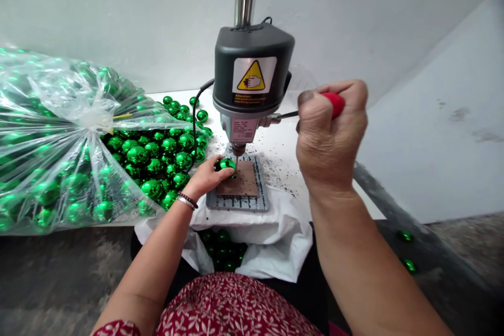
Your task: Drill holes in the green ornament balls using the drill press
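Observation:
A shiny green ball (227, 164) is gripped between the thumb and fingers of my left hand (210, 174), on the left side of the drill press (252, 73). The drill bit (237, 161) points down right beside the ball; I cannot tell whether it touches it. Under them lies a brown board (246, 181) on the slotted grey base plate (261, 189). My right hand (333, 131) is closed round the red knob (334, 105) of the drill press lever (289, 115), to the right of the drill head.
A clear plastic bag (90, 121) full of green balls covers the table's left side. Loose green balls (183, 142) lie beside it. Dark shavings dot the white table (289, 160). A white sack (275, 252) holding more balls hangs at my lap. Two balls (408, 265) lie on the floor, right.

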The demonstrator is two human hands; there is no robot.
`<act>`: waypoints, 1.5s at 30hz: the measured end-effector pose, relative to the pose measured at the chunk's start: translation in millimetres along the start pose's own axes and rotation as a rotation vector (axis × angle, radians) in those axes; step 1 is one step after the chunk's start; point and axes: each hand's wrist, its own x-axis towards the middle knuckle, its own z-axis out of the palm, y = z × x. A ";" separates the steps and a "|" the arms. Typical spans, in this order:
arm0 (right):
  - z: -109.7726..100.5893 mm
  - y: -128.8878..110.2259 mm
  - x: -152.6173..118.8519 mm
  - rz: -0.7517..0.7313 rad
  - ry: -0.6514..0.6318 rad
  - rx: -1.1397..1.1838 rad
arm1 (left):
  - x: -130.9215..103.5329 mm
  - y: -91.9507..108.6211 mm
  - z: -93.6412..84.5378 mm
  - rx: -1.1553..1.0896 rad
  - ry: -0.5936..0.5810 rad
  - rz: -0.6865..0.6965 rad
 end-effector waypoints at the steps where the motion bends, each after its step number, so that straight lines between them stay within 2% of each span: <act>1: 0.3 -2.8 0.2 0.033 0.027 -0.005 | 0.4 1.3 1.4 0.021 0.006 -0.010; 3: 0.6 -7.3 0.6 0.069 0.050 -0.010 | 0.5 3.3 5.1 0.061 0.015 -0.015; 6: -0.1 -9.5 1.1 0.024 0.030 -0.013 | -0.2 2.0 11.6 0.091 0.022 0.021; 13: -1.4 -7.6 1.0 -0.013 0.028 -0.013 | 1.3 -15.3 15.3 0.148 0.004 0.195; 18: -1.3 -7.2 0.6 -0.031 0.035 -0.018 | 1.2 -12.7 5.4 0.151 -0.032 0.194; 22: -1.4 -7.1 0.5 -0.033 0.034 -0.010 | -1.1 -7.7 2.1 0.138 -0.070 0.138; 24: -1.3 -7.5 0.4 -0.029 0.036 -0.005 | -1.3 -7.7 3.3 0.148 -0.060 0.137; 30: -2.0 -3.9 -1.5 -0.049 0.041 -0.053 | 2.0 -9.2 9.5 0.196 -0.023 0.260; 34: -3.8 0.7 -3.3 -0.074 -0.010 -0.075 | 1.8 -7.3 12.3 0.255 -0.031 0.316; 45: -2.1 -7.8 -3.3 -0.038 0.055 -0.060 | -3.1 -12.3 17.9 0.137 -0.066 0.266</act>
